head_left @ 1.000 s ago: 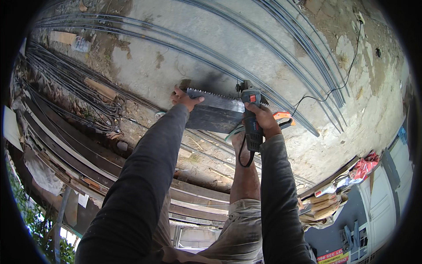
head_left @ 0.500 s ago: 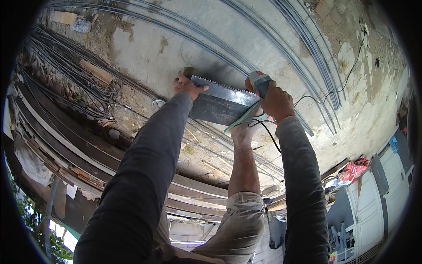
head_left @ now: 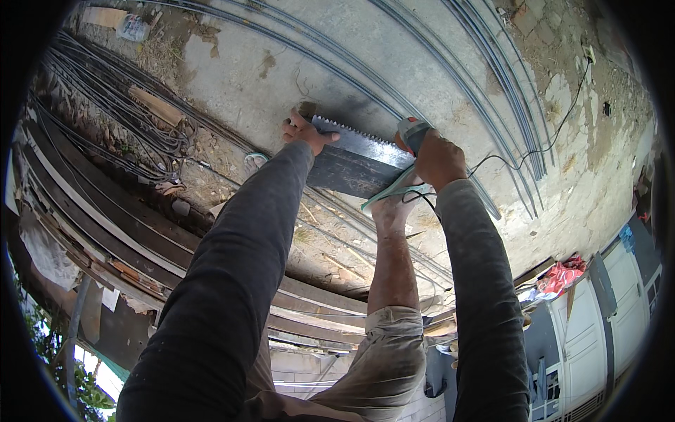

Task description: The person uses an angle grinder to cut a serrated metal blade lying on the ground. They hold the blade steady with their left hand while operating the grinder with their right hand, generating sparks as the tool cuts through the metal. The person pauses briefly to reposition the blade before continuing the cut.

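Note:
My left hand (head_left: 309, 133) grips the left end of a wide metal saw blade (head_left: 351, 169), its toothed edge facing away from me and catching the light. My closed right hand (head_left: 439, 160) is wrapped round an angle grinder (head_left: 415, 135), whose head is tilted at the blade's right end; whether its disc touches the teeth I cannot tell. A bare foot (head_left: 387, 207) in a green sandal lies beneath the blade's right side. The saw's handle is hidden behind my right hand and the grinder.
Long steel bars (head_left: 485, 63) lie on the cracked concrete floor, with coiled dark rods (head_left: 151, 155) at left. A black power cord (head_left: 555, 137) runs toward the upper right. Stacked planks (head_left: 112, 225) line the lower left; a red bag (head_left: 562, 274) lies at lower right.
My right hand has moved up and rightward, tilting the grinder over toward the toothed edge and covering more of it. My left hand and the blade's left end have shifted slightly upward and right.

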Tool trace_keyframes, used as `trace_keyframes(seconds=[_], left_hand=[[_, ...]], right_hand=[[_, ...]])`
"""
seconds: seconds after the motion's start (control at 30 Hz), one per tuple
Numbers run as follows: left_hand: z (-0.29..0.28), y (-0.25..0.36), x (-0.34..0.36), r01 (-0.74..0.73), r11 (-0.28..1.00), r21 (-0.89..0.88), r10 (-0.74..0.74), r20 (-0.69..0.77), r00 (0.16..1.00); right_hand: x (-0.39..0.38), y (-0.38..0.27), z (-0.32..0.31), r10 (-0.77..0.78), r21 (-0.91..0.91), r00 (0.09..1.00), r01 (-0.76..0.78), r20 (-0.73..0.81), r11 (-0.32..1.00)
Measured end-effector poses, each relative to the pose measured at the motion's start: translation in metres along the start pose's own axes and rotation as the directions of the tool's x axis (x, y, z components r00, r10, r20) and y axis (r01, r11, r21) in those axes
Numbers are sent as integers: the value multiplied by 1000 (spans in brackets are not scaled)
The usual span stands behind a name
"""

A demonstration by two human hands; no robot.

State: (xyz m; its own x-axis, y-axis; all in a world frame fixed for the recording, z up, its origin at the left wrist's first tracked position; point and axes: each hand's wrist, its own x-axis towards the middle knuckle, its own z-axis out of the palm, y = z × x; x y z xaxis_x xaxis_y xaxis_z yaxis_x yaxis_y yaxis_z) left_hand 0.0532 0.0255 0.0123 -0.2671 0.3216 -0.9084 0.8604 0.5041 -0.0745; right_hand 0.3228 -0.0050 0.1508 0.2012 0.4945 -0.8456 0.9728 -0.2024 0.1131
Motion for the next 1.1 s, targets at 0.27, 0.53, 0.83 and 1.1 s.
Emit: trace_keyframes(seconds=[0.27, 0.53, 0.83, 1.1], left_hand=[[3, -1, 2, 1, 1000, 4, -1, -13, 1000], [2, -2, 2, -4, 1000, -15, 4, -5, 1000], [3, -2, 1, -11, 1000, -26, 11, -18, 1000], [1, -1, 0, -12, 1000, -29, 11, -6, 1000]], right_hand=[[2, 1, 0, 14, 11, 1000, -14, 10, 1000], [5, -2, -1, -9, -18, 1000, 10, 17, 1000], [9, -6, 3, -12, -92, 1000, 11, -8, 996], [11, -7, 9, -50, -132, 997, 43, -55, 990]])
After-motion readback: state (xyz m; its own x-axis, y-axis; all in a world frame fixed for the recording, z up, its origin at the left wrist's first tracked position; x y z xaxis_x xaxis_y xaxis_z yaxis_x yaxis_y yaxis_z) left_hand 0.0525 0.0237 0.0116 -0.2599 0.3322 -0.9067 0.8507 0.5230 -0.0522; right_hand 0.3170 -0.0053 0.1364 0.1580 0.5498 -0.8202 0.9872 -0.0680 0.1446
